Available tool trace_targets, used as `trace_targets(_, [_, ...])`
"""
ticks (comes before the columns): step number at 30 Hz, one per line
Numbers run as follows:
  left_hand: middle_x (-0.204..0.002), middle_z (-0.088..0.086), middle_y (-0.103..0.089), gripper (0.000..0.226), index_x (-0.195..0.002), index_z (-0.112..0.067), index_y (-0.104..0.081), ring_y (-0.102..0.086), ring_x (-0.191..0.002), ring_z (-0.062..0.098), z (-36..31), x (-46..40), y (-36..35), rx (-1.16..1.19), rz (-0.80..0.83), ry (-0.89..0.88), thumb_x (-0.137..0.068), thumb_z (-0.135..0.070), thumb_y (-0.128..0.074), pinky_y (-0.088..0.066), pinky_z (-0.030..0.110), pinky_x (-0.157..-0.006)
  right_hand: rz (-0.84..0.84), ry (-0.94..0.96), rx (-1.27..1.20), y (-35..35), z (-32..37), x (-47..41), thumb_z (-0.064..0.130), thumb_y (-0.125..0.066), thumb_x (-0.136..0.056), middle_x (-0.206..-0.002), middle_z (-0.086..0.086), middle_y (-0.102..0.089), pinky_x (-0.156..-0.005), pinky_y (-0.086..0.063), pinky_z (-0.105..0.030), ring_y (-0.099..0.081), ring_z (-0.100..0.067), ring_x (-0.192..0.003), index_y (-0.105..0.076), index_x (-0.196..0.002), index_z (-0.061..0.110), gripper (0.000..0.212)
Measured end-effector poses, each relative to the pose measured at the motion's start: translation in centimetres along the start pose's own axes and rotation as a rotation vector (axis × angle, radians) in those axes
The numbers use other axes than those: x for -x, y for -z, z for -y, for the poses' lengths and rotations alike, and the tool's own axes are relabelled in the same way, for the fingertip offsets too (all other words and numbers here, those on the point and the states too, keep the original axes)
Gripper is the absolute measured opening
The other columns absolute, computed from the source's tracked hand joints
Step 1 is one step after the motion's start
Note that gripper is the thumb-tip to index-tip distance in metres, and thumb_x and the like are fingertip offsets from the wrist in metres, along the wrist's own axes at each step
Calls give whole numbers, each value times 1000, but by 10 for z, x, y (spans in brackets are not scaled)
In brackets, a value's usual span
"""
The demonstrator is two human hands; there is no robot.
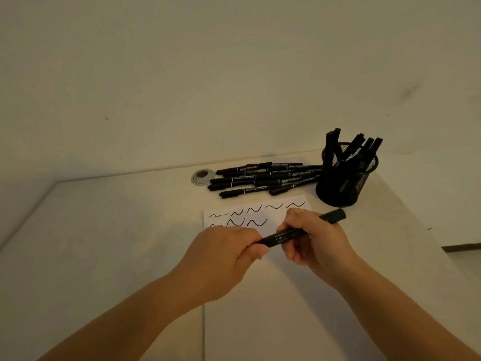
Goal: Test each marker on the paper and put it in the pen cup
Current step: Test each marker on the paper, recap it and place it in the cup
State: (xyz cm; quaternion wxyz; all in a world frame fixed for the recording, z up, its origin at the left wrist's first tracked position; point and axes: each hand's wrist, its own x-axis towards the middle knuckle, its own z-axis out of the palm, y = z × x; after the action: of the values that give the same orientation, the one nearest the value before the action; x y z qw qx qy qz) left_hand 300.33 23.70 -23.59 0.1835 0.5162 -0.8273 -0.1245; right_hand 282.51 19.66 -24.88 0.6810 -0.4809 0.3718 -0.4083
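My two forearms reach in from the bottom edge and meet over the sheet of paper (260, 295). My left hand (221, 259) is curled tight round one end of a black marker (289, 235), hiding that end completely, so I cannot tell whether a cap is on there. My right hand (316, 238) wraps the middle of the barrel, thumb on top, with the far capped end sticking out past my knuckles toward the right. There is pale printing on the barrel, too small and blurred to read. Beyond my fingers the paper carries two rows of wavy black test strokes (256, 209), some covered by my hands. Further back lies a pile of black markers (265, 178) on the white table (104, 230); the word "MARKER" shows on a few. Left of the pile sits a round cable grommet (203, 176). To the right stands the black mesh pen cup (345, 178), holding several markers upright.
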Motion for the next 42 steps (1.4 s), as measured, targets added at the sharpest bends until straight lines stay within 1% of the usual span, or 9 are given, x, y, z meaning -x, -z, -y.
trace_targets(7, [-49,-15,-52,33,-64,-32,-52,-47,-47,1,-1,13,0,545,231,170,-95,-31,-41,-37,11,-51,129,90,59,2,-6,0,14,-49,-70,-38,-5,-45,-37,-27,-19,-35,-16,-32,-56,-45,17,26])
trace_targets(10, [-44,-8,-47,36,-66,-19,-54,-40,-43,2,23,22,7,760,253,365,-97,-28,-38,-35,16,-51,-72,119,-159,31,2,-3,13,-50,-55,-37,-4,-40,-36,-20,-16,-30,-13,-28,-51,-40,15,15])
trace_targets(12, [-45,-8,-45,34,-67,-16,-54,-39,-45,5,43,26,12,831,204,469,-94,-28,-38,-36,17,-52,-186,168,4,47,5,-5,14,-49,-63,-39,-2,-42,-37,-22,-17,-34,-12,-32,-54,-43,17,21])
trace_targets(15, [-47,-9,-51,31,-68,-18,-56,-46,-47,5,45,14,-1,796,123,412,-93,-27,-40,-41,15,-52,-168,180,410,38,-5,-21,14,-59,-83,-50,1,-59,-42,-37,-17,-52,-9,-45,-60,-62,21,22])
trace_targets(17, [-48,-10,-56,31,-68,-22,-55,-52,-49,3,36,-1,-19,701,76,365,-96,-22,-41,-42,14,-53,-217,172,519,27,-14,-34,13,-64,-82,-66,6,-66,-52,-43,-13,-60,-3,-61,-64,-75,24,13])
trace_targets(23, [-55,-8,-62,28,-68,-32,-52,-59,-51,-1,34,-7,-54,510,-72,321,-93,-33,-40,-42,12,-52,-519,196,457,36,-36,-49,12,-59,-83,-65,-1,-66,-55,-45,-15,-59,-1,-56,-59,-72,19,14])
trace_targets(33, [-54,-9,-62,25,-72,-26,-54,-58,-50,-2,35,-5,-56,485,-117,307,-94,-30,-42,-46,18,-55,-504,185,636,38,-41,-50,13,-61,-79,-66,0,-65,-61,-50,-37,-62,-23,-71,-60,-66,25,17])
trace_targets(37, [-54,-12,-62,24,-72,-26,-54,-58,-51,-1,33,-5,-56,481,-116,306,-93,-29,-43,-49,27,-57,-572,231,622,41,-37,-47,17,-61,-81,-74,7,-65,-60,-46,-23,-62,-14,-74,-60,-70,31,19])
trace_targets(42, [-50,-14,-59,26,-70,-35,-51,-56,-49,3,34,-4,-57,461,-131,278,-94,-33,-42,-47,24,-54,-561,314,505,42,-30,-39,15,-63,-82,-78,-2,-65,-67,-51,-29,-61,-17,-73,-61,-77,34,19])
